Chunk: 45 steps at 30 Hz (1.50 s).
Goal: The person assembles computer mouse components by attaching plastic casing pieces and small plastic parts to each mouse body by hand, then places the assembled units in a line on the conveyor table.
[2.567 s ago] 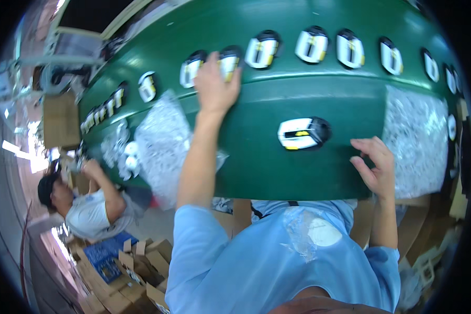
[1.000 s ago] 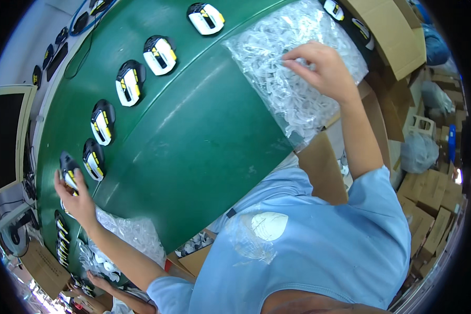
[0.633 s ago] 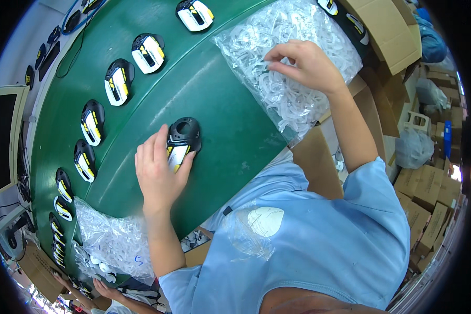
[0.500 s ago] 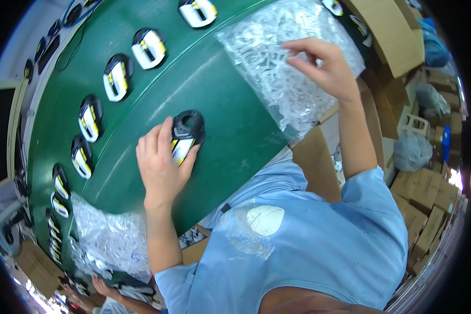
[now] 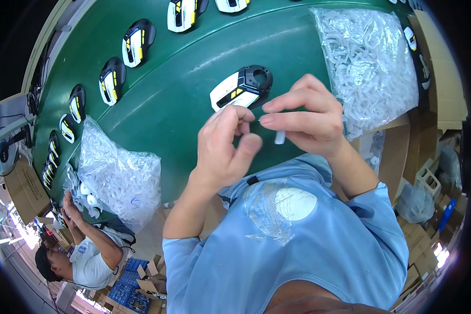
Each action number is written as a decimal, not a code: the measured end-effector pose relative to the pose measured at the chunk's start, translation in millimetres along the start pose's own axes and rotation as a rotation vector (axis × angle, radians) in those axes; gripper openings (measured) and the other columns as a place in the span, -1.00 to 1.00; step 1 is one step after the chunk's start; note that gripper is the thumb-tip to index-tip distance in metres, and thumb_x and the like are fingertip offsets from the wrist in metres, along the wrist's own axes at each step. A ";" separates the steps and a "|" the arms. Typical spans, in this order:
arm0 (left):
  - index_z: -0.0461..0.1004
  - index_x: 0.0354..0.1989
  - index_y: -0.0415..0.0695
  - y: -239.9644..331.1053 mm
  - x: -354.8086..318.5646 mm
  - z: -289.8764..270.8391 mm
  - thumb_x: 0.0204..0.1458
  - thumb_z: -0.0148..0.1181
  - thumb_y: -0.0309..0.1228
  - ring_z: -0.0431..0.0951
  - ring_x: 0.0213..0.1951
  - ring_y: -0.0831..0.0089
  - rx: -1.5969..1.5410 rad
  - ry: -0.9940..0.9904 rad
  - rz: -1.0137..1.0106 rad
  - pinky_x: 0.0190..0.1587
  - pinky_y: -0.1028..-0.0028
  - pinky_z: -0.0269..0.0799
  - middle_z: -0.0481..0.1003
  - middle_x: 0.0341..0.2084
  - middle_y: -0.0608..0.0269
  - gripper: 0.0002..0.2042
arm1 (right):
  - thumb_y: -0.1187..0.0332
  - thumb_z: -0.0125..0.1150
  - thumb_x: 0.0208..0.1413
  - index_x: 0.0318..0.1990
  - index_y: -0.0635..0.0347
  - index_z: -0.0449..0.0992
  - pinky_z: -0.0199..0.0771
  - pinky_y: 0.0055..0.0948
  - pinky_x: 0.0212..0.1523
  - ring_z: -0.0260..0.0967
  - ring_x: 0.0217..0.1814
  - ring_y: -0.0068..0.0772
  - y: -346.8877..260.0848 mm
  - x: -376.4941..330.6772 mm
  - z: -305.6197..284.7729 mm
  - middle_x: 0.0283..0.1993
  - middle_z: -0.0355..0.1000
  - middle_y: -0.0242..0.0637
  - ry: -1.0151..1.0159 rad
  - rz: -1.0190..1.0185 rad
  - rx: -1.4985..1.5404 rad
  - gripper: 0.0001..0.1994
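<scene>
In front of me on the green table [image 5: 193, 104] lies a black, white and yellow plastic shell [image 5: 240, 88], shaped like a computer mouse, with a round hole in its black end. My right hand [image 5: 309, 118] pinches a small translucent white plastic piece [image 5: 280, 137], partly hidden by the fingers. Close beside it, my left hand [image 5: 225, 141] has curled fingers with the thumb held apart, and nothing shows in its grasp. Both hands are just on the near side of the shell. To the right lies a clear bag [image 5: 371, 68] full of similar translucent pieces.
Several matching shells [image 5: 139, 43] line the table's far side, curving down the left. A second clear bag [image 5: 123, 172] of white pieces lies at the left near edge. Another person [image 5: 91, 256] works at lower left. Cardboard boxes [image 5: 439, 68] stand at the right.
My left hand has let go of the shell and come toward the right hand. The right hand has left the bag with a translucent piece. The view has shifted, and the shell now lies turned.
</scene>
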<state>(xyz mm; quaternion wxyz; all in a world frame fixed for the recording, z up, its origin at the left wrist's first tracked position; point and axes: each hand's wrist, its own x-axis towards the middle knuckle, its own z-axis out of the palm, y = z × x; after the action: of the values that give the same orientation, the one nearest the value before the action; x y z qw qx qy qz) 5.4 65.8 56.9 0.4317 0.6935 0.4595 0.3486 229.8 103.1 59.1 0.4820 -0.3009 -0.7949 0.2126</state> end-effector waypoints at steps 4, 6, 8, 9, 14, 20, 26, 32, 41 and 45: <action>0.47 -0.16 -0.22 2.9 -3.4 0.6 0.53 -0.01 -0.19 0.50 -0.40 0.46 -0.541 -0.176 -0.116 -0.31 0.43 0.41 0.50 -0.45 0.23 -0.67 | 0.49 0.57 -0.17 -0.05 -0.08 0.83 0.34 -0.41 -0.33 0.35 -0.35 -0.41 1.4 -4.6 4.0 -0.28 0.48 -0.58 -0.090 -0.108 0.050 -0.58; 0.46 -0.17 -0.22 4.5 -1.6 -0.4 0.53 -0.02 -0.21 0.50 -0.39 0.46 -0.607 -0.213 -0.148 -0.30 0.43 0.42 0.50 -0.45 0.24 -0.68 | 0.50 0.56 -0.14 -0.04 -0.03 0.83 0.39 -0.42 -0.30 0.40 -0.32 -0.41 -1.9 -5.6 5.4 -0.29 0.51 -0.55 -0.098 -0.033 0.156 -0.59; 0.45 -0.17 -0.21 8.1 0.7 -1.8 0.54 -0.03 -0.22 0.50 -0.39 0.47 -0.673 -0.255 -0.181 -0.30 0.42 0.42 0.50 -0.44 0.24 -0.69 | 0.52 0.54 -0.10 -0.03 0.01 0.83 0.45 -0.43 -0.28 0.45 -0.29 -0.41 -4.9 -8.5 5.1 -0.30 0.53 -0.51 -0.104 0.046 0.258 -0.60; 0.44 -0.18 -0.21 11.4 2.3 -3.6 0.53 0.00 -0.25 0.51 -0.39 0.42 -0.579 -0.233 -0.170 -0.29 0.40 0.43 0.50 -0.44 0.22 -0.72 | 0.55 0.52 -0.04 -0.01 0.10 0.81 0.47 -0.42 -0.28 0.47 -0.29 -0.41 -5.7 -11.2 3.6 -0.29 0.55 -0.45 -0.098 0.142 0.406 -0.63; 0.43 -0.19 -0.21 -4.7 11.2 -2.5 0.39 0.20 -0.38 0.53 -0.36 0.12 -0.170 -0.062 0.241 -0.25 0.24 0.47 0.53 -0.36 0.10 -0.84 | 0.60 0.44 0.17 -0.01 0.30 0.74 0.47 -0.47 -0.28 0.48 -0.32 -0.52 -3.7 -30.6 2.6 -0.23 0.65 -0.21 -0.063 0.469 0.679 -0.77; 0.47 -0.14 -0.19 -17.4 21.8 -2.2 0.30 0.32 -0.31 0.57 -0.25 0.09 -0.096 -0.070 0.351 -0.12 0.17 0.49 0.58 -0.24 0.07 -0.78 | 0.55 0.48 0.15 -0.05 0.25 0.75 0.34 -0.55 -0.36 0.39 -0.38 -0.62 -1.7 -35.0 13.4 -0.27 0.63 -0.35 0.063 0.563 0.827 -0.79; 0.49 0.29 -0.24 -45.9 39.8 -9.6 0.00 0.56 -0.15 0.53 0.15 -0.08 0.521 0.140 0.389 0.21 0.04 0.42 0.57 0.16 -0.06 -0.30 | 0.47 0.52 0.08 -0.15 0.11 0.79 0.41 -0.44 -0.32 0.41 -0.36 -0.42 37.0 -10.9 16.5 -0.32 0.62 -0.37 0.013 0.405 0.055 -0.83; 0.59 0.25 -0.08 -62.8 38.4 3.4 -0.04 0.58 -0.11 0.50 0.18 0.04 0.626 0.092 0.326 0.26 0.07 0.36 0.56 0.19 0.15 -0.35 | 0.45 0.53 0.07 -0.18 0.11 0.79 0.48 -0.35 -0.19 0.45 -0.24 -0.29 40.2 -14.7 25.0 -0.32 0.55 -0.37 -0.043 0.372 -0.032 -0.84; 0.60 0.23 -0.10 -60.5 39.4 6.0 -0.04 0.53 -0.23 0.61 0.07 0.09 0.706 0.123 0.389 0.14 0.13 0.46 0.61 0.13 0.15 -0.40 | 0.33 0.56 0.04 0.15 0.10 0.67 0.58 -0.33 -0.09 0.46 -0.12 -0.24 7.1 -25.5 -1.6 0.22 0.57 -0.29 -0.345 0.128 -0.343 -0.54; 0.61 0.19 -0.09 -59.9 44.3 6.6 -0.02 0.53 -0.18 0.62 0.00 0.10 0.745 0.118 0.447 0.06 0.15 0.49 0.62 0.10 0.15 -0.43 | 0.21 0.62 -0.06 0.36 0.01 0.51 0.64 -0.35 -0.01 0.49 -0.03 -0.26 -9.4 -18.5 -13.1 0.41 0.47 -0.11 -0.662 0.122 -0.443 -0.26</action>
<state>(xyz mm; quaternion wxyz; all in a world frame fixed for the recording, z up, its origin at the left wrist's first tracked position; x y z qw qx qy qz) 5.9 117.8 3.1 0.0392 0.8632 0.4161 0.2832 245.5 84.2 59.0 0.1100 -0.3593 -0.9145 0.1498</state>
